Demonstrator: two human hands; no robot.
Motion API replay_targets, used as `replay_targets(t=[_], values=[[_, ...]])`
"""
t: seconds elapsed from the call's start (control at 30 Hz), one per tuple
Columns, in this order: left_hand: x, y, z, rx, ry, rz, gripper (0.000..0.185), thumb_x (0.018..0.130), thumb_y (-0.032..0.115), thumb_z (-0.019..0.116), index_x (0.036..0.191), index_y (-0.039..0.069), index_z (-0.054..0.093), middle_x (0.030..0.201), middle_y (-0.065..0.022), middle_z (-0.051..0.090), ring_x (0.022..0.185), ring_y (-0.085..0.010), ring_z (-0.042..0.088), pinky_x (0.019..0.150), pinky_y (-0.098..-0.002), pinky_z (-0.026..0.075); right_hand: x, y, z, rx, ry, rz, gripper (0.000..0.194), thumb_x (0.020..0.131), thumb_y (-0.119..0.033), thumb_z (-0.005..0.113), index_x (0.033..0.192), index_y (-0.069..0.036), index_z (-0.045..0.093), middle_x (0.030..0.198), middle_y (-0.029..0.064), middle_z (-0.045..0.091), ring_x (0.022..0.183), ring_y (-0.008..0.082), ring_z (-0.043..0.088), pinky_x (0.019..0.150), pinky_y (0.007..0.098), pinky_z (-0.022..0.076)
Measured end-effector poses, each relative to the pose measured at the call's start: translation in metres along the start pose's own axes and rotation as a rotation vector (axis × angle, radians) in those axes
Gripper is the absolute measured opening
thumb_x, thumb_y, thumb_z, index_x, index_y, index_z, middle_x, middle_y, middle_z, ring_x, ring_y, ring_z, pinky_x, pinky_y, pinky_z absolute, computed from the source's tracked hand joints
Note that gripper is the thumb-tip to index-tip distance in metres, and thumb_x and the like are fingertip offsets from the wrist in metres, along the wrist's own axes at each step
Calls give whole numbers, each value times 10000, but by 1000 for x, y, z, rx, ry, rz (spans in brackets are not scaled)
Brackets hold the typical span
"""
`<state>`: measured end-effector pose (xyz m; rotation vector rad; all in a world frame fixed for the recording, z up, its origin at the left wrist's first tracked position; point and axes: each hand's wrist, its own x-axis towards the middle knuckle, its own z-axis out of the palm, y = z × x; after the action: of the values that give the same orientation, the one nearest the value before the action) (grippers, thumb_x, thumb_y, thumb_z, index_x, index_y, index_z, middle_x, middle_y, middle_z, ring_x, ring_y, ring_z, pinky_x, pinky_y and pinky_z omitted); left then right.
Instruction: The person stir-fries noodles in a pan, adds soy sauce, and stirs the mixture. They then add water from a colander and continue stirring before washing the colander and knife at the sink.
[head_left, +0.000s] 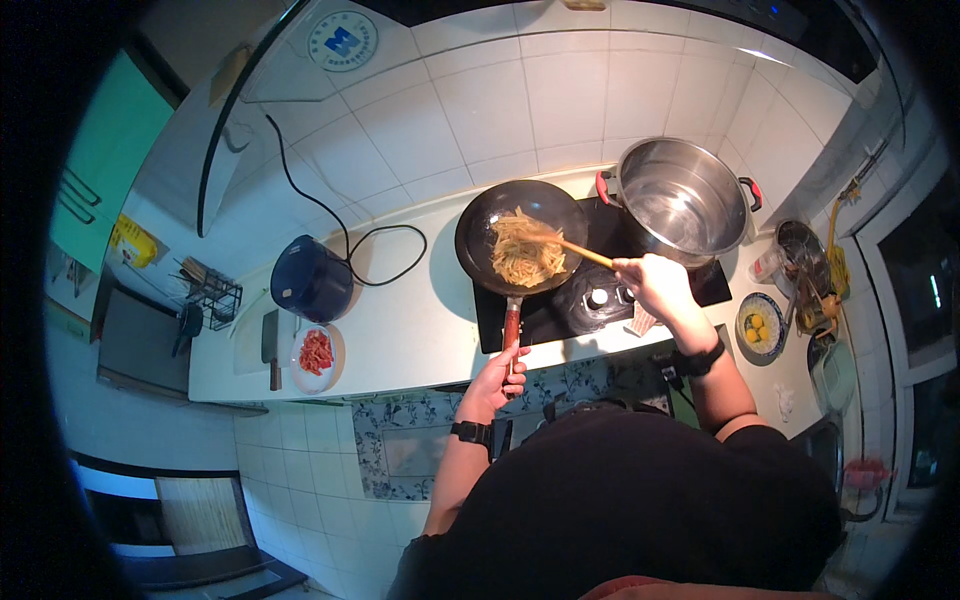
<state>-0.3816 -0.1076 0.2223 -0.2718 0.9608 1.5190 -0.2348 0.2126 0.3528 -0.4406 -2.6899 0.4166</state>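
My left hand (498, 381) is closed around the reddish-brown handle of a dark wok (480, 255) on the left part of a black cooktop. In the wok lies a heap of pale, browned food strips (525, 259). My right hand (654, 283) grips a long wooden spatula or spoon (585, 251), whose far end rests in the strips. The hand is above the cooktop, close to its control knobs (597, 298). A large steel pot (679, 199) with red and black handles stands behind and to the right of the wok.
Left on the counter are a dark blue pot-like appliance (311, 277) with a black cord, a cleaver (270, 337) and a plate of red sliced food (316, 354). A bowl with yolks (759, 330) sits at the right. The range hood (795, 41) hangs above.
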Motion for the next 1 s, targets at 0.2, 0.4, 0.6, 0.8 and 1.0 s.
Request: replay_targets(t=[0.2, 0.4, 0.6, 0.8, 1.0], values=[[2, -2, -4, -2, -13, 6, 388, 1065, 460, 590, 1232, 110, 575, 758, 49, 468, 534, -29, 388, 422, -178, 291, -6, -22, 24, -193, -31, 11, 170, 896, -253, 710, 1001, -172, 816, 750, 108, 688, 711, 293, 695, 643, 423, 562], [1, -1, -3, 2, 0, -2, 373, 1067, 448, 592, 1219, 108, 578, 756, 49, 473, 537, -32, 407, 424, -179, 301, 5, -12, 50, -96, 147, 23, 187, 911, -251, 718, 1065, -181, 798, 744, 105, 654, 653, 300, 670, 587, 425, 541], [2, -1, -3, 0, -15, 9, 365, 1066, 438, 598, 1207, 102, 580, 772, 42, 474, 538, -32, 408, 427, -179, 303, 29, -26, 98, -131, 36, 69, 242, 961, -279, 645, 1151, -179, 757, 793, 145, 633, 678, 333, 663, 581, 453, 532], [1, -2, -3, -18, -18, 16, 368, 1063, 440, 603, 1211, 104, 575, 783, 41, 474, 541, -32, 410, 428, -176, 302, 0, -14, 50, -124, -31, 36, 226, 918, -267, 711, 1109, -199, 810, 749, 111, 654, 692, 311, 679, 618, 434, 549], [3, -3, -5, -30, -11, 6, 389, 1068, 452, 589, 1228, 99, 566, 773, 45, 461, 537, -37, 396, 420, -186, 302, -12, -11, -58, 24, -139, 81, 175, 867, -205, 737, 998, -139, 833, 888, 110, 768, 824, 300, 738, 773, 387, 591]])
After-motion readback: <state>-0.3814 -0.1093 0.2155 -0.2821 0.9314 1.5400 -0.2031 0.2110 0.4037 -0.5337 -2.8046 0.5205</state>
